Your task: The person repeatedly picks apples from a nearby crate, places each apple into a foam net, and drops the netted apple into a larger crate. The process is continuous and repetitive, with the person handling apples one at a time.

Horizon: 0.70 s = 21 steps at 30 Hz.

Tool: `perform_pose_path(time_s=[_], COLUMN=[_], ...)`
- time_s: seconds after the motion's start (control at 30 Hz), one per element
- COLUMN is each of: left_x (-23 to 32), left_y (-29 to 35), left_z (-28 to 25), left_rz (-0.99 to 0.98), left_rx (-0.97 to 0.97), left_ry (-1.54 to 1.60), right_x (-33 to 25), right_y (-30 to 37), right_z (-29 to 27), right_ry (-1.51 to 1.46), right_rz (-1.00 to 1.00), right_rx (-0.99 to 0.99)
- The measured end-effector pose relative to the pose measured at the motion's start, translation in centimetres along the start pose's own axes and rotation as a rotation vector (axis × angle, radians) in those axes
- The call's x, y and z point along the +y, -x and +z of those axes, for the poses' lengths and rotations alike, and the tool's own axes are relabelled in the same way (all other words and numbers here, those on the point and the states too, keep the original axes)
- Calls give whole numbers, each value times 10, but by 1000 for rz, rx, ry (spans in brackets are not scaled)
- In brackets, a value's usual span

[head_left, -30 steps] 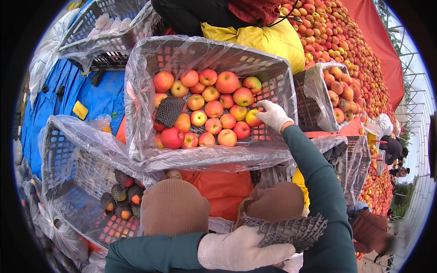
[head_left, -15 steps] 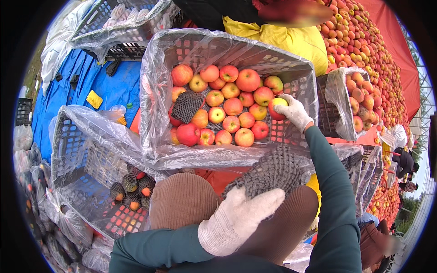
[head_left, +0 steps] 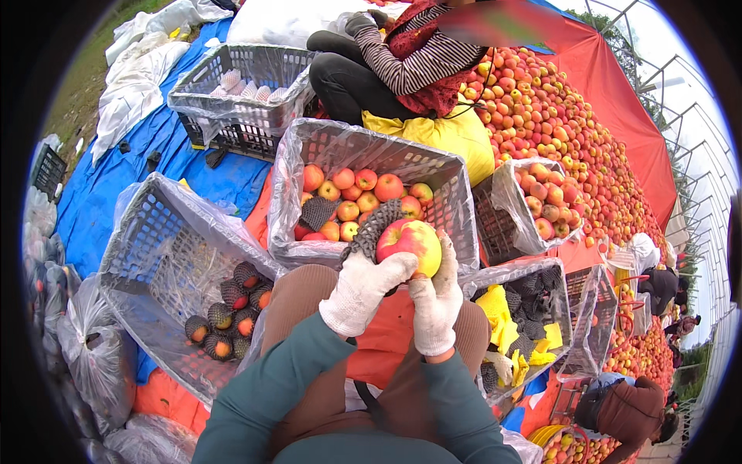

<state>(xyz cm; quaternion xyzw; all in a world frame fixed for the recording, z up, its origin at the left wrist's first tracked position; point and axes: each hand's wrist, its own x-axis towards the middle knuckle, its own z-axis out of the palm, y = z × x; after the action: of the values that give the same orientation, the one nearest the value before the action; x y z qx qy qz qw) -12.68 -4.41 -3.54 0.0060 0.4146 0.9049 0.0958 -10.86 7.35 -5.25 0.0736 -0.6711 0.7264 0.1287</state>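
Head view: an apple (head_left: 410,243) is gripped by right-hand fingers (head_left: 442,267); a foam net (head_left: 371,232), probably pinched by left-hand fingers (head_left: 386,271), should be stretched wide first.

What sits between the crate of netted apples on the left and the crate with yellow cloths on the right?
In the head view, the person's own brown-trousered knees and both gloved hands, left hand and right hand, holding an apple.

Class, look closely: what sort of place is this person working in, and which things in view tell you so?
Probably an open-air fruit sorting and packing site. A huge heap of apples lies on red sheeting, plastic-lined crates hold sorted fruit, and both gloved hands hold an apple against a dark mesh sleeve.
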Motion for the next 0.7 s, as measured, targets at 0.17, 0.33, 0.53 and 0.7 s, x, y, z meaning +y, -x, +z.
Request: perform_pose_path(time_s=[0.17, 0.33, 0.53, 0.7], left_x=[22, 37, 60, 40], left_y=[70, 141, 202, 223], left_z=[-11, -8, -23, -53], left_rz=[-110, -443, -352, -357], left_rx=[-273, -542, -880, -712], left_ry=[271, 395, 184, 281], right_x=[-17, -35, -60, -77], right_y=[26, 107, 175, 165], right_z=[-19, -8, 6, 8], right_ry=[-239, -312, -341, -415], right_rz=[107, 649, 888, 734], right_rx=[27, -203, -340, -214])
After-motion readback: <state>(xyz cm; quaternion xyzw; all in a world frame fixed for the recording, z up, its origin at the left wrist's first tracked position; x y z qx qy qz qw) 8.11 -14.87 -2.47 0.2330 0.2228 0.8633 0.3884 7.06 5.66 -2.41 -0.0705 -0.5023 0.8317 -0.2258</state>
